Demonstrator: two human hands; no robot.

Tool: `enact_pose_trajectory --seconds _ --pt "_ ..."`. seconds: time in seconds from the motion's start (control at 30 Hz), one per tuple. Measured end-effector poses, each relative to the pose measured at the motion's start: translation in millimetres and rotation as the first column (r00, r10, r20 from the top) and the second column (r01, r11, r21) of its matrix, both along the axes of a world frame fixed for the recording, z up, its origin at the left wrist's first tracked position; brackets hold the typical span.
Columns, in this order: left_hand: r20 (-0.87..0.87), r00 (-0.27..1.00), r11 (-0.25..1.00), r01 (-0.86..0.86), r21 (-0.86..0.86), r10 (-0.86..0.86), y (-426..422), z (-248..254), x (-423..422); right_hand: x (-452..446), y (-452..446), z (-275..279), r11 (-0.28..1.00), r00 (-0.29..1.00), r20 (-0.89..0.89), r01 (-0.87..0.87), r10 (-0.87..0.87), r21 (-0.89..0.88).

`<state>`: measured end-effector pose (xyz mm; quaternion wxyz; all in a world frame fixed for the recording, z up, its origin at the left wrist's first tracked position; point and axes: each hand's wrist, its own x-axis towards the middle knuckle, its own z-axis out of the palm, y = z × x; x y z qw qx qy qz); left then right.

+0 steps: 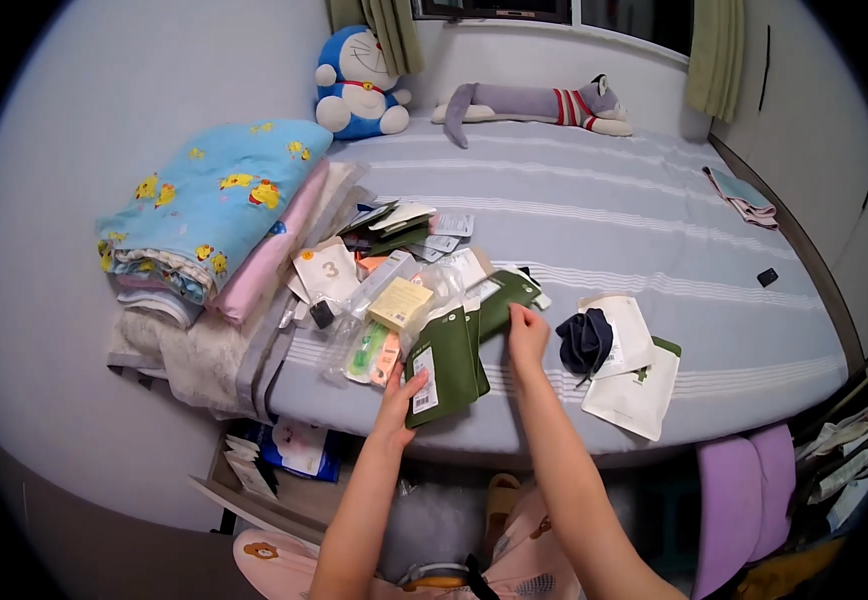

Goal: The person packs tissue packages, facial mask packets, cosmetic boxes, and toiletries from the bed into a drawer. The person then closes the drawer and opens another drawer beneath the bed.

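Observation:
My left hand (395,405) is closed around a few dark green flat packets (454,350), the front one with a white barcode label. With the fingers of my right hand (528,340) I pinch the edge of another green packet (504,300), just right of the others. Under and behind them lies a pile on the bed: a small yellow box (400,304), clear plastic bags, a white packet marked 3 (328,268) and several green and grey packets (399,228). To the right of my right hand are a dark blue cloth bundle (585,345) and two white packets (636,392).
Folded bedding (219,200) is stacked at the left. Two plush toys lie along the back: a blue one (362,85) and a long grey one (524,102). A folded cloth (741,197) and small black object (767,277) are at the right. Below the bed edge, an open drawer (254,508) holds packets.

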<state>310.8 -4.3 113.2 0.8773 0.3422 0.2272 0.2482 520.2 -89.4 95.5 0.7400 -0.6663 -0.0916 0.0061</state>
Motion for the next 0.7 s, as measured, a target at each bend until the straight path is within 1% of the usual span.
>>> enact_pose_trajectory --seconds 0.07,0.13,0.17,0.2,0.27,0.33,0.37,0.4,0.43,0.47,0.5,0.53,0.57,0.6,0.63,0.67,0.7 --pt "-0.048 0.998 0.999 0.034 0.009 -0.033 -2 2 -5 -32 -47 13 0.994 0.975 0.205 0.095 -0.082 -0.058" --pt "-0.105 0.992 0.997 0.075 0.02 -0.073 -6 6 -12 -64 -89 26 0.996 0.972 0.226 0.078 -0.067 -0.039" --pt "-0.126 0.984 0.99 0.131 0.045 -0.125 -9 9 -17 -79 -107 36 0.999 0.986 0.162 0.034 -0.034 0.006" --pt "-0.093 0.982 0.983 0.169 0.069 -0.162 -14 8 -21 -88 -123 35 0.998 0.992 0.117 -0.044 0.04 0.033" --pt "-0.029 0.972 0.964 0.236 0.126 -0.234 -24 6 -30 -108 -139 36 0.972 0.995 0.053 -0.096 0.087 0.212" --pt "-0.094 0.96 0.925 0.281 0.256 -0.266 -35 10 -38 -114 -141 20 0.952 0.963 -0.104 -0.223 0.248 0.209" --pt "-0.121 0.942 0.902 0.335 0.272 -0.314 -39 10 -40 -117 -140 12 0.934 0.928 -0.182 -0.283 0.324 0.218" --pt "-0.149 0.921 0.876 0.388 0.287 -0.36 -44 10 -42 -124 -137 9 0.914 0.893 -0.258 -0.295 0.367 0.28" --pt "-0.127 0.918 0.856 0.397 0.332 -0.377 -49 10 -45 -131 -133 6 0.891 0.85 -0.328 -0.3 0.412 0.34" --pt "-0.125 0.904 0.845 0.427 0.321 -0.409 -52 10 -49 -137 -127 5 0.867 0.799 -0.391 -0.301 0.457 0.398" --pt "-0.137 0.89 0.822 0.455 0.344 -0.435 -54 11 -54 -163 -127 45 0.835 0.712 -0.491 -0.249 0.502 0.491" --pt "-0.151 0.875 0.799 0.482 0.361 -0.459 -56 10 -59 -168 -128 41 0.829 0.73 -0.442 -0.312 0.522 0.465" --pt "-0.126 0.88 0.801 0.47 0.37 -0.458 -59 6 -65 -173 -131 33 0.821 0.741 -0.396 -0.368 0.542 0.436" --pt "-0.15 0.88 0.792 0.471 0.388 -0.45 -59 2 -74 -176 -132 24 0.81 0.749 -0.347 -0.423 0.565 0.406" --pt "-0.172 0.881 0.782 0.471 0.408 -0.44 -58 -1 -81 -177 -133 19 0.803 0.732 -0.341 -0.486 0.59 0.345" --pt "-0.191 0.883 0.771 0.468 0.432 -0.429 -56 -5 -87 -186 -137 13 0.844 0.773 -0.341 -0.465 0.535 0.269" --pt "-0.201 0.913 0.738 0.406 0.539 -0.355 -57 -13 -96 -205 -138 25 0.877 0.812 -0.332 -0.439 0.48 0.194"
